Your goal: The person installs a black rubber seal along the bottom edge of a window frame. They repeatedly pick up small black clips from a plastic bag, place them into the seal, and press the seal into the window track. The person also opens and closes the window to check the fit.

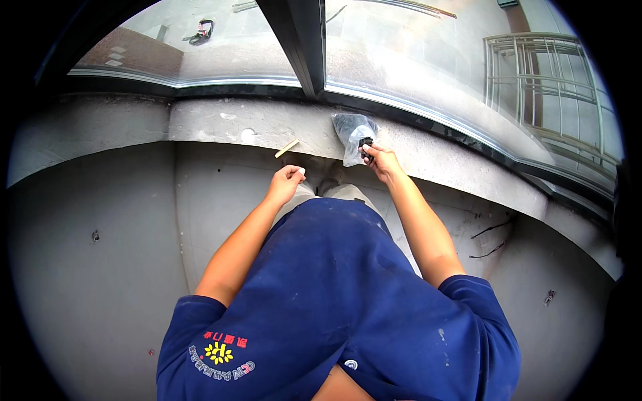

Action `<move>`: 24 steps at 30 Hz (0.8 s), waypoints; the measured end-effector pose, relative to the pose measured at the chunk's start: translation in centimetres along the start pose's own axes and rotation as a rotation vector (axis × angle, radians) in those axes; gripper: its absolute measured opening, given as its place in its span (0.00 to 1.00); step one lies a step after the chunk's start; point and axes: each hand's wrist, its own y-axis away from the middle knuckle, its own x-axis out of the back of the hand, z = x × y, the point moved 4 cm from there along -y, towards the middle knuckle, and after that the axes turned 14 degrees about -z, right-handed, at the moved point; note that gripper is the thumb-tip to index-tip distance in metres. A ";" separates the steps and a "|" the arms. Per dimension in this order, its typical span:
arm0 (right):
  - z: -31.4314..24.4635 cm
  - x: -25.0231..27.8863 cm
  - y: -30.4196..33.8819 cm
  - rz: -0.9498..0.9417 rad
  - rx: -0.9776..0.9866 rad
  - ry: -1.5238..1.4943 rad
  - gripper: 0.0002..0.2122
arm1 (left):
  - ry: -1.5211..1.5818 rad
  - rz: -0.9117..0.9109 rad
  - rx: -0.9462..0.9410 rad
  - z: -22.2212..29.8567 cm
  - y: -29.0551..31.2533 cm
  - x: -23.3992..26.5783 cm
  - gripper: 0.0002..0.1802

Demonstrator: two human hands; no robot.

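Right hand (382,160) pinches small black part (366,142) at mouth of plastic bag (353,134) on concrete sill (221,123), 12 o'clock; left hand (286,182) fisted, contents unclear; part not yet placed anywhere

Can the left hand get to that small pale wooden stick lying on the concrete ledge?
Probably yes. The left hand is closed just below the small pale wooden stick on the grey concrete ledge, with nothing visible between them.

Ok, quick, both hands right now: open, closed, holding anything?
Left hand: closed in a loose fist, something small and pale at the fingertips.
Right hand: closed on a small black part at the clear plastic bag.
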 end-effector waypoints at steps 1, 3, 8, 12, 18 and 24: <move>0.0 -0.3 0.6 -0.037 -0.013 -0.013 0.08 | 0.001 -0.023 -0.006 0.3 -0.1 -0.4 0.13; -0.1 -1.2 1.3 -0.078 -0.030 -0.015 0.07 | -0.029 -0.065 -0.001 0.7 -0.4 -1.2 0.14; -0.6 -5.0 0.8 -0.169 -0.029 -0.033 0.07 | -0.105 -0.107 -0.002 1.1 -0.5 -1.5 0.16; 0.8 -8.9 -3.0 -0.229 -0.047 -0.007 0.07 | -0.148 -0.057 -0.036 1.0 0.9 0.2 0.16; 4.0 -12.4 -12.5 -0.043 -0.067 0.201 0.08 | -0.120 0.050 -0.043 0.5 6.2 5.0 0.17; 4.9 -11.0 -16.7 0.224 0.005 0.244 0.15 | -0.165 0.162 0.003 1.7 10.7 12.4 0.16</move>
